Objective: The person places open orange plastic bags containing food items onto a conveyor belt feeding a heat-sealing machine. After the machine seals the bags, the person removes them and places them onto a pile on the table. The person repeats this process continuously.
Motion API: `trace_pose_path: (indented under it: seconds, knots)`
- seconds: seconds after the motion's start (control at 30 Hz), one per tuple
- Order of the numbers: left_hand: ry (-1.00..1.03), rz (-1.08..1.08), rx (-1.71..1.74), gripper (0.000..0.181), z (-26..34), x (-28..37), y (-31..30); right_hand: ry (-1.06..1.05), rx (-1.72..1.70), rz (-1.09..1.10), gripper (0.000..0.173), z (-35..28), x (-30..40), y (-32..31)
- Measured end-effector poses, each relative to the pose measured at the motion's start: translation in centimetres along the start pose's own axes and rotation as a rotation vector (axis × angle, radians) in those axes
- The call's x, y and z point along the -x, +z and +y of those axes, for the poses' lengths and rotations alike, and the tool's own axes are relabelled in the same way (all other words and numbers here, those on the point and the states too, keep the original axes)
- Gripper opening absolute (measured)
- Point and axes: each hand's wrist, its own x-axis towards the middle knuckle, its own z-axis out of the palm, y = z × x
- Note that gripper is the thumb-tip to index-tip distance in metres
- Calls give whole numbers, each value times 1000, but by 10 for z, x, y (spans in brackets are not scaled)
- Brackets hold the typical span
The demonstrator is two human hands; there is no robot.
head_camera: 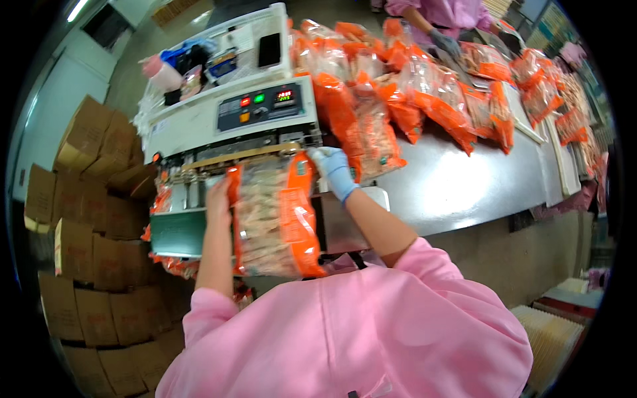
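A filled clear-and-orange plastic bag [264, 224] hangs upright in front of me, its top edge at the sealing band of a continuous band sealer [174, 130]. Along the bag's left edge is my bare left hand [219, 191], gripping its side. My right hand [332, 168], in a light blue glove, pinches the bag's upper right corner beside the sealer's end. The fingertips of both hands are partly hidden. Red, green and orange buttons and a lit display sit on the sealer's control panel [260, 107]. Below the bag, part of the green conveyor belt [176, 234] shows.
Several filled orange bags [378, 129] crowd the steel table [448, 184] to the right. Across it, a person in pink with a gloved hand [445, 44] handles another bag. A white tray [286, 54] on the sealer holds a phone [269, 49]. Cardboard boxes [79, 199] stack at left.
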Motion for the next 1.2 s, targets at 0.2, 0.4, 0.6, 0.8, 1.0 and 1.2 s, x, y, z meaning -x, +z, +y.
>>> trace_pose_path:
  seconds: [0.2, 0.4, 0.6, 0.8, 1.0, 1.2]
  knots:
    - [642, 279, -293, 47, 29, 79, -50, -341, 578, 117, 22, -53, 6, -103]
    - [760, 663, -375, 42, 60, 154, -3, -771, 444, 1121, 33, -71, -68, -440]
    - [685, 597, -248, 43, 58, 157, 70, -345, 1256, 1179, 55, -112, -107, -573]
    - [779, 549, -816, 37, 45, 150, 118, -496, 947, 1276, 27, -186, -71, -580]
    - [643, 306, -268, 39, 45, 144, 192, -1005, 513, 957, 13, -272, 25, -442]
    - [677, -370, -205, 83, 82, 147, 282, -714, -136, 582, 15, -272, 130, -276]
